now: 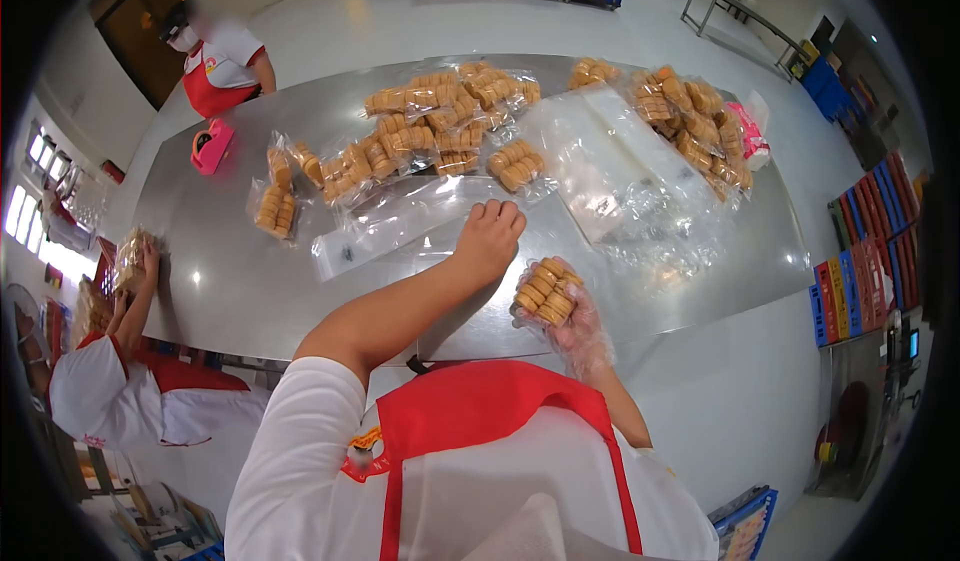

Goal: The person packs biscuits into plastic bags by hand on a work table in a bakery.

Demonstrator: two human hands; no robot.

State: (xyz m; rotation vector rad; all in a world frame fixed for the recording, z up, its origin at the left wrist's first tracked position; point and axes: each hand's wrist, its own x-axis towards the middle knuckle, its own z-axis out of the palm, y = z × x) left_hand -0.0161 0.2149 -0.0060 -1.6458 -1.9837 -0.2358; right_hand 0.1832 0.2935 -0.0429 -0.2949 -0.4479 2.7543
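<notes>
My right hand (578, 333), in a clear plastic glove, grips a packet of round golden biscuits (547, 291) over the table's near edge. The biscuits sit in stacked rows. My bare left hand (492, 231) is over the steel table (240, 291) with its fingers curled together; what they hold, if anything, is hidden. Beside it lies a flat clear plastic bag (400, 226). Just beyond my left hand rests another biscuit packet (517, 164).
Bagged biscuits (405, 141) are heaped across the table's far side, with another heap (690, 126) at right. Clear bags (625, 161) lie between. A pink tape dispenser (211, 148) stands left. One person (215, 66) is across the table, another (130, 381) at left.
</notes>
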